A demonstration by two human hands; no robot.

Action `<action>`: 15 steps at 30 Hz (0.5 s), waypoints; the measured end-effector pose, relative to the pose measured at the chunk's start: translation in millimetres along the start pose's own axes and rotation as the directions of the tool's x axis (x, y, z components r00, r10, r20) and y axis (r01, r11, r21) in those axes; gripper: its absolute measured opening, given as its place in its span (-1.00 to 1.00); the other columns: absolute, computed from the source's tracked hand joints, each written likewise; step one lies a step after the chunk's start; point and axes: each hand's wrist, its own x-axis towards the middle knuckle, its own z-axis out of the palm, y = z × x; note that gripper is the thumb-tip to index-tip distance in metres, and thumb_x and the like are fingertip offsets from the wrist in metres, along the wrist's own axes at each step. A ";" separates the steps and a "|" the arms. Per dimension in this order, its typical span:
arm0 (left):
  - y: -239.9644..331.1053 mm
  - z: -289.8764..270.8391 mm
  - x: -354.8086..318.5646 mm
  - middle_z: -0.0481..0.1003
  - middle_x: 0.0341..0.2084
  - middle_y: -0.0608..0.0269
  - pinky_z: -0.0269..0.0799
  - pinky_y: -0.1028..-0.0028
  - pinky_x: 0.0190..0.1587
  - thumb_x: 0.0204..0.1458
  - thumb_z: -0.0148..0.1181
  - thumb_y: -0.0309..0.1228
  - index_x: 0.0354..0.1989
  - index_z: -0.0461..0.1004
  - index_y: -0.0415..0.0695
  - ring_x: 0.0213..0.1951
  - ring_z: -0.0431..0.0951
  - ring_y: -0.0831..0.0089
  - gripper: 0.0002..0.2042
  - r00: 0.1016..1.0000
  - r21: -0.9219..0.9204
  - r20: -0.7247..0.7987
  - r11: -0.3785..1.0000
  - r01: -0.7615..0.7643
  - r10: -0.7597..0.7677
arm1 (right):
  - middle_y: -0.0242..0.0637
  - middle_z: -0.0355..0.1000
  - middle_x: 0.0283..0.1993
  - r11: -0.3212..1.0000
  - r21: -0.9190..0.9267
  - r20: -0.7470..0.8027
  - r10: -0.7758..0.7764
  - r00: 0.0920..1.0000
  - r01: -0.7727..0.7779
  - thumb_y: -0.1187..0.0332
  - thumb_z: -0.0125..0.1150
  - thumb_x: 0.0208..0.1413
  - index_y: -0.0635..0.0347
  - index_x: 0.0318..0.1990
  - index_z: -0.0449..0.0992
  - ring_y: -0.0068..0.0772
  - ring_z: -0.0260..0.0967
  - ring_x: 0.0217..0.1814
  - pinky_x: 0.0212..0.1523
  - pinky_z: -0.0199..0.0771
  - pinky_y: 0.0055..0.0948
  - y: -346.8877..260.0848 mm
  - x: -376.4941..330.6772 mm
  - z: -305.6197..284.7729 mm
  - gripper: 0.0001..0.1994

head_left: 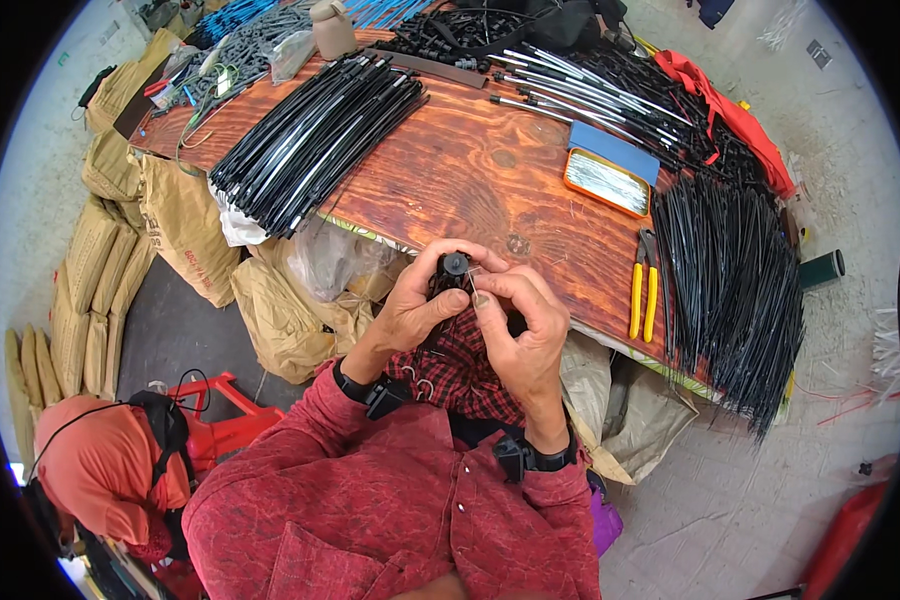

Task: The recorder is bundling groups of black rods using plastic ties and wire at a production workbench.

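Note:
My left hand [417,305] grips a small black round part [455,266] at the near edge of the wooden table [450,170]. Thumb and fingers wrap around its body. My right hand [523,328] pinches a thin wire-like piece [477,284] right beside that part, fingertips touching it. Both hands meet above my lap, over a red checked cloth [460,370]. What lies below the black part is hidden by my fingers.
A bundle of black and white rods [310,140] lies on the table's left. Yellow-handled pliers [643,290], an orange tin with a blue lid [606,180] and a heap of thin black rods [735,270] are at right. Brown sacks [170,220] stack at left, near another person [100,470].

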 end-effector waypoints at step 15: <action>8.7 -1.3 1.1 0.44 0.03 0.20 0.29 0.40 0.17 0.19 0.27 -0.16 0.21 0.37 -0.23 0.05 0.42 0.45 -0.48 0.998 0.223 -0.066 0.975 0.014 0.001 | -0.24 0.57 -0.30 0.990 -0.027 0.038 0.141 0.989 -0.140 0.51 0.30 0.13 0.36 -0.14 0.54 -0.57 0.52 -0.36 -0.33 0.48 -0.58 -14.2 11.2 -9.5 -0.83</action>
